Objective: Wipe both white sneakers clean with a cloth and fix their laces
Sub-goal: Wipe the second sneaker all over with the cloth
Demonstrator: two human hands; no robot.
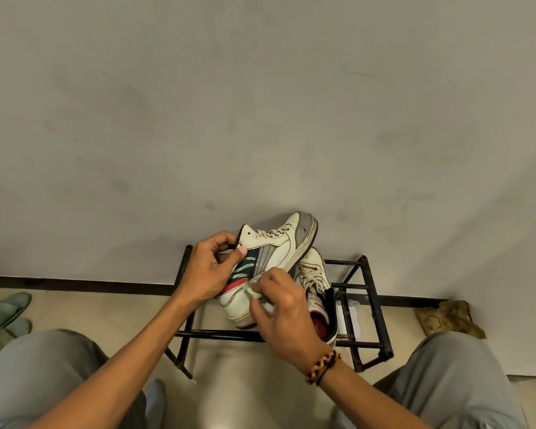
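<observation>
Currently left hand (209, 270) grips the heel collar of the raised sneaker (268, 264), thumb on its side, toe pointing to 1 o'clock toward the wall. Right hand (283, 308) at 5 o'clock of that shoe, fingers curled round a pale cloth (253, 291) pressed on the heel side. Second sneaker (317, 292) sits on the black metal rack (372, 308), just right, touching the first. Both laces threaded; knots unclear.

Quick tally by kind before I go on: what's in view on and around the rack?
Sneakers: 2, one held, one on the rack
Cloth: 1
Rack: 1
Green slippers: 2
Bracelet: 1
Total: 7
</observation>
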